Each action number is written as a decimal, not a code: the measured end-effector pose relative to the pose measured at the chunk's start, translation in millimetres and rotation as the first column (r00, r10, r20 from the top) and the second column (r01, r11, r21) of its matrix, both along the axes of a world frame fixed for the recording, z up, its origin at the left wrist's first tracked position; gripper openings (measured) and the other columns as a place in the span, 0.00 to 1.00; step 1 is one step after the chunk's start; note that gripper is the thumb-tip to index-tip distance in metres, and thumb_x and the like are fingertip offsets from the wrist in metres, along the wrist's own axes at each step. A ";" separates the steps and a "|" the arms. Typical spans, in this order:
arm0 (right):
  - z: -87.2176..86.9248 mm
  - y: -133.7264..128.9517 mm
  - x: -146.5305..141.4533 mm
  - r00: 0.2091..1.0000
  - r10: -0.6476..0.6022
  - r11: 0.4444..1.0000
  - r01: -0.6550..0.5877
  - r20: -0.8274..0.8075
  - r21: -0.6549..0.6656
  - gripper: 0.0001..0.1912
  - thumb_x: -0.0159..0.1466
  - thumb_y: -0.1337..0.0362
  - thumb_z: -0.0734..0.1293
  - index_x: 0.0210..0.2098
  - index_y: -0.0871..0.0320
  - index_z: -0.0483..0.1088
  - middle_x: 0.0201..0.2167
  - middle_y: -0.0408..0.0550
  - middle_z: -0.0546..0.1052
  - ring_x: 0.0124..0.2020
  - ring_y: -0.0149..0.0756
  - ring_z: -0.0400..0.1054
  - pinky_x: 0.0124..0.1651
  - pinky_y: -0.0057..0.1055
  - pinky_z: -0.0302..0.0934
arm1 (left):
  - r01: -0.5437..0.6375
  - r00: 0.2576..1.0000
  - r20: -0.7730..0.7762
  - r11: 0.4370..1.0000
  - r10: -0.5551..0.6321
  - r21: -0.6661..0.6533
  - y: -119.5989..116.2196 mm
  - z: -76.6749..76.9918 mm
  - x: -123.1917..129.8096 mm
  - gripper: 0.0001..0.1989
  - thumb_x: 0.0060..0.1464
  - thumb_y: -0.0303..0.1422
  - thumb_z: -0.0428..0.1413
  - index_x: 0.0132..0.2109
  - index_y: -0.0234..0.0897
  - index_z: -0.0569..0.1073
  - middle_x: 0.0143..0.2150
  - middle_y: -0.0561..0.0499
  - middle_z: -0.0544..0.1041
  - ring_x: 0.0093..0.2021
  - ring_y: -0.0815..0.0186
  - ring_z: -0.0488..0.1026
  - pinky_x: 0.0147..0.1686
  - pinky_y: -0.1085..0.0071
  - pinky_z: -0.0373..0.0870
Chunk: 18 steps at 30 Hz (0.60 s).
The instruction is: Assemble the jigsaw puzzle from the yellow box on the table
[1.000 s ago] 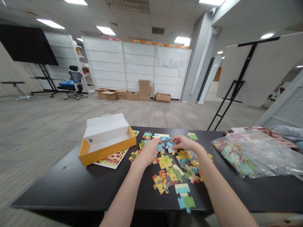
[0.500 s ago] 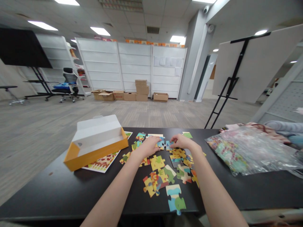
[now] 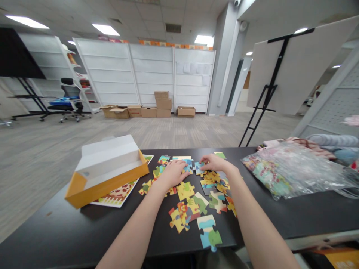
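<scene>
My left hand (image 3: 174, 172) lies with its fingers stretched over a joined group of blue and cream puzzle pieces (image 3: 188, 166) at the far side of the black table. Just right of that group, my right hand (image 3: 212, 163) has its thumb and fingertips closed on a blue puzzle piece (image 3: 198, 169). A narrow gap shows between this piece and the joined group. Nearer to me lie loose yellow puzzle pieces (image 3: 185, 190), an assembled part with a lion (image 3: 182, 210), and two joined blue and green puzzle pieces (image 3: 209, 236).
On the left, an open yellow box (image 3: 108, 186) with a white inside rests on a printed picture sheet (image 3: 119, 195). A clear plastic bag (image 3: 291, 172) and folded cloths (image 3: 336, 140) occupy the right side. Beyond the black table (image 3: 269, 220) stands an easel (image 3: 269, 87).
The view has turned slightly to the right and down. Both hands stay at the puzzle pieces, and the gap between the held piece and the group looks about the same.
</scene>
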State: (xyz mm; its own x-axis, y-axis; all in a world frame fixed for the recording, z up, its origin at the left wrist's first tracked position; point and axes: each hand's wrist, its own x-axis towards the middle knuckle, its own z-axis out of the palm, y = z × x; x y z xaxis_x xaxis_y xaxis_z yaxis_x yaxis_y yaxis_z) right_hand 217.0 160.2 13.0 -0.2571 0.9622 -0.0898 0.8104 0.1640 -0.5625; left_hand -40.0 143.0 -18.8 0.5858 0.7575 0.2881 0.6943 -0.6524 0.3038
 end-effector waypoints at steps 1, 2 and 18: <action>-1.2 1.1 -0.7 1.000 0.014 1.000 -0.014 0.002 0.013 0.18 0.52 0.60 0.77 0.41 0.59 0.78 0.31 0.45 0.78 0.31 0.33 0.69 0.34 0.27 0.62 | -0.005 1.000 0.000 1.000 0.005 0.006 -0.7 -0.6 0.7 0.19 0.63 0.42 0.55 0.55 0.38 0.76 0.59 0.40 0.75 0.60 0.50 0.68 0.61 0.52 0.62; -2.2 1.9 -1.9 1.000 0.025 0.999 -0.025 0.010 0.027 0.18 0.52 0.60 0.76 0.41 0.59 0.78 0.31 0.45 0.78 0.31 0.33 0.69 0.34 0.27 0.62 | -0.010 1.000 0.002 1.000 0.010 0.011 -1.5 -1.0 1.2 0.19 0.63 0.42 0.55 0.55 0.38 0.75 0.59 0.40 0.75 0.60 0.49 0.68 0.61 0.52 0.62; 4.4 -6.2 -22.7 0.986 0.015 0.992 -0.036 0.167 0.121 0.16 0.59 0.61 0.71 0.47 0.55 0.79 0.38 0.48 0.80 0.35 0.37 0.73 0.40 0.28 0.63 | 0.001 0.999 -0.040 0.999 0.001 0.048 -7.4 6.5 3.8 0.16 0.63 0.42 0.53 0.53 0.40 0.73 0.55 0.42 0.76 0.57 0.49 0.69 0.58 0.53 0.63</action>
